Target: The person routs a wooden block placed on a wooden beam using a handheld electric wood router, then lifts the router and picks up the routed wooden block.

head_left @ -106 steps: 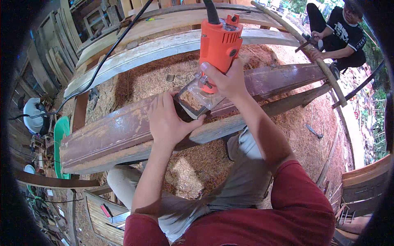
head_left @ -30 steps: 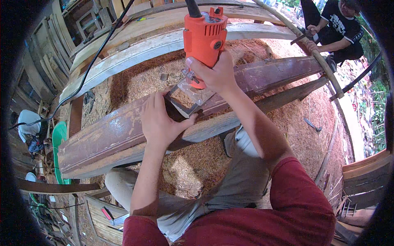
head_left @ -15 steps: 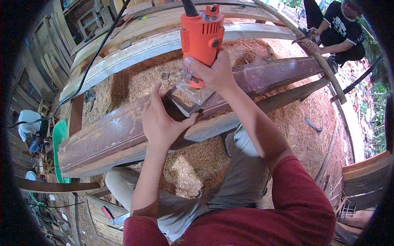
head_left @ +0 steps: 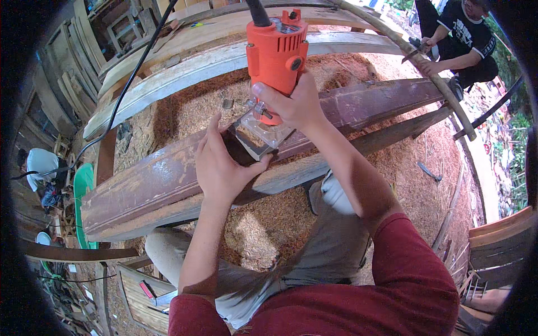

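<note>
Some even downward pressure should serve me best, with my right grip [head_left: 297, 105] wrapped round the orange router [head_left: 276, 53], roughly midway between the end edges of the maroon plank [head_left: 151, 176], and my left grip [head_left: 220, 172] spread beside the dark frame [head_left: 240, 147].

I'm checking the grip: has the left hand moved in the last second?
Yes: against the maroon board, the left hand has stretched its index finger outward toward the board's far edge; its palm barely shifted.
</note>
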Available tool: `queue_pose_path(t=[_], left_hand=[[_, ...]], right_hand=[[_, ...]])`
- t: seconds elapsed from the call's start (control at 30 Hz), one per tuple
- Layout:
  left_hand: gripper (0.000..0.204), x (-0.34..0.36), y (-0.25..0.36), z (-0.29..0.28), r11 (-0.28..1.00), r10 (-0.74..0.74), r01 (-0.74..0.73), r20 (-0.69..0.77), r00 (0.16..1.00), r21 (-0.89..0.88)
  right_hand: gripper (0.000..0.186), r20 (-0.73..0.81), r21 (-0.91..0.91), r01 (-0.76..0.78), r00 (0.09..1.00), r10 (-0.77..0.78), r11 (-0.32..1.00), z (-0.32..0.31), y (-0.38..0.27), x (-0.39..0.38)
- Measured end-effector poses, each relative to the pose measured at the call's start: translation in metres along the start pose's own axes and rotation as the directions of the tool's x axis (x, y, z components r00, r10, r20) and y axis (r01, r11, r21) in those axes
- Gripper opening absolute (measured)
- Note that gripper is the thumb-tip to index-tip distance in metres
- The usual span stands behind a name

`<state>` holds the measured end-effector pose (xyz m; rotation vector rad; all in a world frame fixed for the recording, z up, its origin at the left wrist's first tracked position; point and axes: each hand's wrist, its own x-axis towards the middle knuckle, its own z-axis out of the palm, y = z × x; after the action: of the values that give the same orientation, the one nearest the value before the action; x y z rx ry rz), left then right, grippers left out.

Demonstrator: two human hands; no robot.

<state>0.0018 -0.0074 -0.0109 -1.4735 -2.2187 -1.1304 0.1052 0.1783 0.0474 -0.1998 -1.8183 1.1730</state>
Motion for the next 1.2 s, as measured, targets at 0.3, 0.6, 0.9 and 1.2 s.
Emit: queue_pose_path(t=[0.3, 0.6, 0.9, 1.2], left_hand=[[0.123, 0.000, -0.001, -0.001, 1.000, -0.017, 0.017, 0.015, 1.000, -0.011], [0.122, -0.001, -0.002, -0.002, 1.000, 0.005, -0.005, 0.009, 1.000, -0.015], [0.126, 0.000, -0.002, 0.000, 1.000, 0.002, -0.002, 0.011, 1.000, -0.018], [0.130, -0.002, -0.002, -0.001, 0.999, -0.027, 0.028, 0.007, 1.000, -0.039]], right_hand=[[0.053, -0.054, -0.081, -0.069, 0.996, 0.065, 0.994, -0.007, 0.003, 0.002], [0.055, -0.032, -0.102, -0.021, 0.999, 0.017, 0.995, 0.001, 0.008, 0.009], [0.058, -0.013, -0.096, -0.011, 1.000, 0.010, 0.995, 0.004, 0.008, 0.007], [0.057, 0.015, -0.053, -0.020, 1.000, 0.021, 0.998, 0.002, 0.000, 0.002]])
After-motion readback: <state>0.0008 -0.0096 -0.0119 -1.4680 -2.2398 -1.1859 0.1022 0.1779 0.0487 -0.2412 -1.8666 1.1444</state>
